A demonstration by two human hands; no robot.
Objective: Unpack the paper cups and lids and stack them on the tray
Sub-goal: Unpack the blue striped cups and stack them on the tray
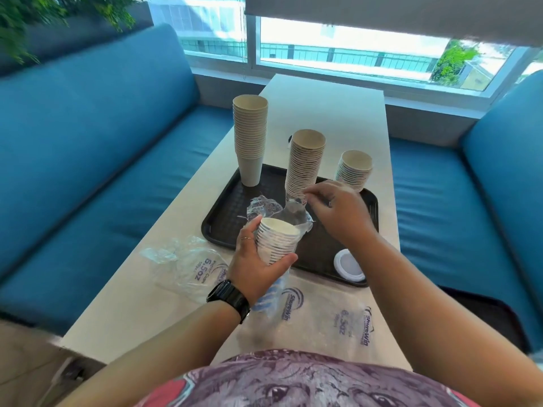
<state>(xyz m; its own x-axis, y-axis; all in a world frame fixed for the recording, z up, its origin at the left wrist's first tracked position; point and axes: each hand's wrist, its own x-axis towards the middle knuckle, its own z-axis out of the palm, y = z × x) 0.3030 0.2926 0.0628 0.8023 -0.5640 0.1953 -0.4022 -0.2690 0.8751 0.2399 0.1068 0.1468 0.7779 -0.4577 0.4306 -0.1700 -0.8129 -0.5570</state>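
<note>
A long pale worktop is running between two blue sofas toward a window. A dark tray is lying across its middle, its near right corner reaching almost to the worktop's right edge. Three upright stacks are standing on the tray: a tall stack of large cups at the far left corner, a tall stack of small cups in the middle, and a short stack of small cups at the far right. A white lid is lying flat at the near right corner. The left hand is gripping a sleeved stack of cups, fingers curled round it, over the tray's near edge. The right hand is pinching the clear plastic wrap peeled back at the stack's top, beside the middle stack. Two empty printed bags are lying flat on the near worktop, one to the left and one at the near right.
</note>
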